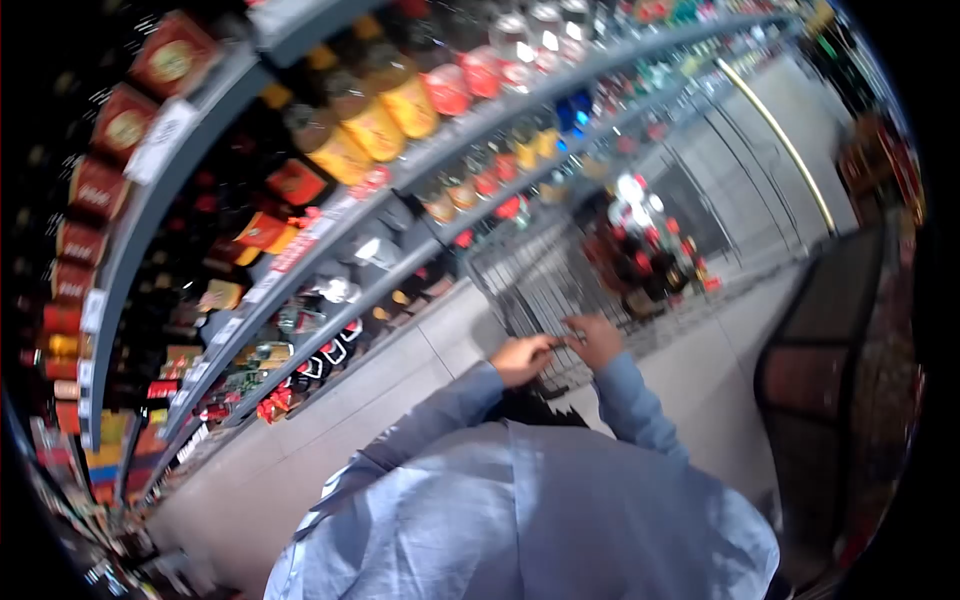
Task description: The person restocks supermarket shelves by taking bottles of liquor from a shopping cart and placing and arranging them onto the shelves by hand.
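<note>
Both hands are close together at chest height, in front of the light blue shirt. The fingers of my left hand point(522, 360) are bent inward, their tips near those of the other hand. My right hand point(595, 341) has its fingers partly curled, with one finger raised. Blur hides whether anything small is between the fingertips. Just beyond the hands is a wire cart point(530, 285) with a pile of bottles point(645, 255) in its far part. Whether either hand touches the cart cannot be made out.
Long shelves point(400, 265) of bottles run along the left and top, with yellow-labelled bottles point(385, 110) on an upper level. A dark mesh-sided stand point(815, 370) is at the right. A curved gold rail point(785, 140) crosses the upper right. Pale floor tiles point(385, 375) lie below the shelves.
</note>
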`<act>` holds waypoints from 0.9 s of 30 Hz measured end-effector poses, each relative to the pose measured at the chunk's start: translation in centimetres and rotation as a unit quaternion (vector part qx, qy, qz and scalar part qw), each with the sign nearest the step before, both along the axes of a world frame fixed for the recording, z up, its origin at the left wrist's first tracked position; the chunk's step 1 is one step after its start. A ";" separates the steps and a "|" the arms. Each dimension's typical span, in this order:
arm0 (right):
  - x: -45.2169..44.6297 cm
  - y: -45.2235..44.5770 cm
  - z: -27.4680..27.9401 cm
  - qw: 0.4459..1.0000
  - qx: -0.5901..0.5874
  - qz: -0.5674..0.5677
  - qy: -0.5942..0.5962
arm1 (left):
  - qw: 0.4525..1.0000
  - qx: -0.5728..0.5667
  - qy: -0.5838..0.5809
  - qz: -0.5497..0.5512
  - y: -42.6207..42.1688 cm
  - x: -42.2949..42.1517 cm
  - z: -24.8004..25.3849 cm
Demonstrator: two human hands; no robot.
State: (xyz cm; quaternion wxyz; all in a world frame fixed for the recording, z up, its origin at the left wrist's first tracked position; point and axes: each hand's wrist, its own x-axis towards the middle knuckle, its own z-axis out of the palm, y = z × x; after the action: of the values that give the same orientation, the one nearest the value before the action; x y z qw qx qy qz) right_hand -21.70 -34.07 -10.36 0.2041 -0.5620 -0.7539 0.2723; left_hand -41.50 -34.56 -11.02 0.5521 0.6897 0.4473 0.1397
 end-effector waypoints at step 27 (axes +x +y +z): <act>13.3 14.0 -18.1 0.935 -0.059 -0.333 -0.111 | 0.994 -0.078 0.067 -0.021 -2.0 0.0 -5.3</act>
State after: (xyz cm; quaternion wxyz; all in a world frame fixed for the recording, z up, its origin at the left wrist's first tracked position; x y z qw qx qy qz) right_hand -8.39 -20.05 -28.49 0.1649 -0.8181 -0.5244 0.1689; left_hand -41.50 -36.56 -16.30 0.5761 0.6615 0.4779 0.0459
